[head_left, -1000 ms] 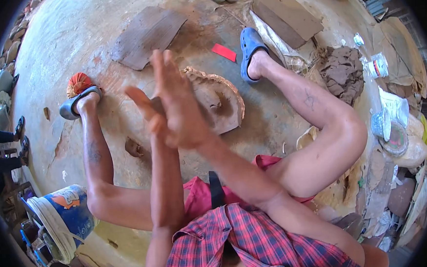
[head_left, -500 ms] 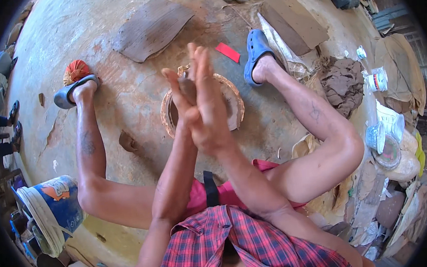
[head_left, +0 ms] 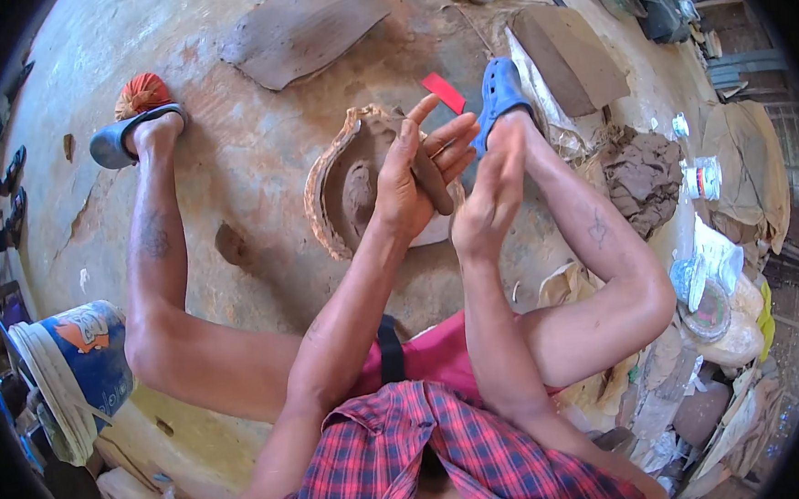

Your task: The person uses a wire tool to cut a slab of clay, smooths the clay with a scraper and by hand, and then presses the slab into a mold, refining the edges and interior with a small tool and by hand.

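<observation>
My left hand is palm up with its fingers loosely spread, and a short brown clay roll rests across the palm and fingers. Beside it on the right, my right hand is raised edge-on, apart from the roll, its fingers stretched upward and slightly blurred. Beneath the hands a round mould with a rough orange-brown rim sits on the floor. Brown clay lines its left part; my left hand and the roll hide some of its right side.
A clay slab lies ahead, with a brown board-like slab at the far right. A red strip is beyond the mould. A lump of clay sits right of my leg; a blue-and-white bucket stands left.
My palms were pressed together around the clay roll; now they are apart. My right hand has moved right, leaving the roll on my left palm. The view has shifted slightly.
</observation>
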